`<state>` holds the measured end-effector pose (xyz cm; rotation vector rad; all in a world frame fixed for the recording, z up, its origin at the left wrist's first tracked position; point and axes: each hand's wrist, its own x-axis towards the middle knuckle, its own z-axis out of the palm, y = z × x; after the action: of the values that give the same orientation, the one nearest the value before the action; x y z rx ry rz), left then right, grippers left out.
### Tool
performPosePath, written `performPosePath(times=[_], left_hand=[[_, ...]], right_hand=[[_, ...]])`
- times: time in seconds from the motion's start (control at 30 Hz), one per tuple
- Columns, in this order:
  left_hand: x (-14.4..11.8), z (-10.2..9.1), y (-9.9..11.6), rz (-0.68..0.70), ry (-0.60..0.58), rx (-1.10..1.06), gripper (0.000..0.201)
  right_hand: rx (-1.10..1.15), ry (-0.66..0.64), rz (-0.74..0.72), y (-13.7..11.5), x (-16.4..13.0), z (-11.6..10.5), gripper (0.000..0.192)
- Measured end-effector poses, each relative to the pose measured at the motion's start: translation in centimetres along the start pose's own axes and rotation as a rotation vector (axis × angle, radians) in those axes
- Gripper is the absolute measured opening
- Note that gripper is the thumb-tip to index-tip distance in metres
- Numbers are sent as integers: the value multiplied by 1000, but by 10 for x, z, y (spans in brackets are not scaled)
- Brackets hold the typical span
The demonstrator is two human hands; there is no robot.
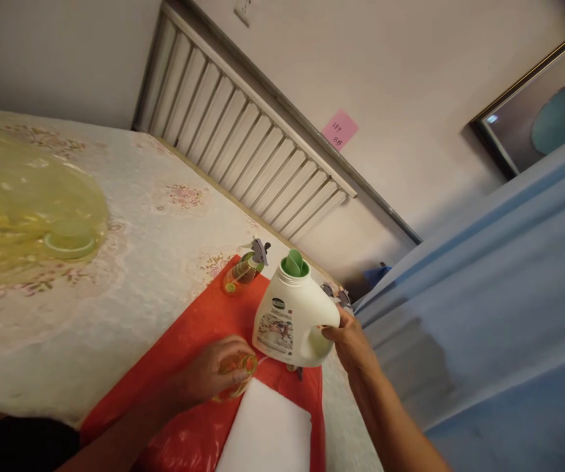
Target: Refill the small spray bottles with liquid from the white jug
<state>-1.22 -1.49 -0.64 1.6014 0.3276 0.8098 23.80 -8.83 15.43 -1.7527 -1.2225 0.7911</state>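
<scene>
My right hand (354, 337) is closed around the handle of a cream-coloured detergent jug (275, 314), its open mouth showing a green pour spout (295, 263). The jug is tilted a little. In my closed left hand (216, 370) is a clear glass bottle (237, 380), its open rim facing the jug. Both are over a red plastic sheet (184, 351). A white rectangular piece (267, 432) lies on the sheet below the jug. Behind the jug's left side is a clear spray bottle (246, 270) with a grey trigger head.
A yellow translucent plastic bag (27, 203) with a round green-rimmed item inside rests on the flowered tablecloth (149, 262). Beyond the table's far edge stands a white radiator (243, 144). A blue curtain (499, 314) hangs at the right. More grey spray heads (341, 296) show behind the jug.
</scene>
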Motion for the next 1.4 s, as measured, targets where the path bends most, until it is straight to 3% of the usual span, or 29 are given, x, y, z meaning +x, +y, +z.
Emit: performPosePath(times=[0.17, 0.43, 0.73, 0.93, 1.07, 1.2, 1.27, 1.4], left_hand=[[-2, 2, 1, 37, -9, 45, 16], [-9, 7, 3, 82, -8, 50, 13], [-24, 11, 26, 149, 45, 50, 15], [-33, 22, 25, 139, 62, 93, 16], [-38, 29, 23, 113, 84, 168, 16], [-44, 32, 14, 16, 158, 232, 20], [-46, 34, 5, -14, 258, 262, 26], [-47, 38, -12, -6, 322, 320, 30]], right_hand=[[223, 99, -77, 7, 18, 33, 43], [430, 115, -82, 25, 30, 82, 38], [522, 63, -81, 35, 21, 113, 35], [502, 87, -116, 52, 19, 126, 30], [438, 98, -121, 60, 15, 116, 40], [381, 244, -72, 82, 3, 82, 54], [363, 354, -10, 102, -5, 58, 49], [309, 504, 145, 147, -23, 16, 25]])
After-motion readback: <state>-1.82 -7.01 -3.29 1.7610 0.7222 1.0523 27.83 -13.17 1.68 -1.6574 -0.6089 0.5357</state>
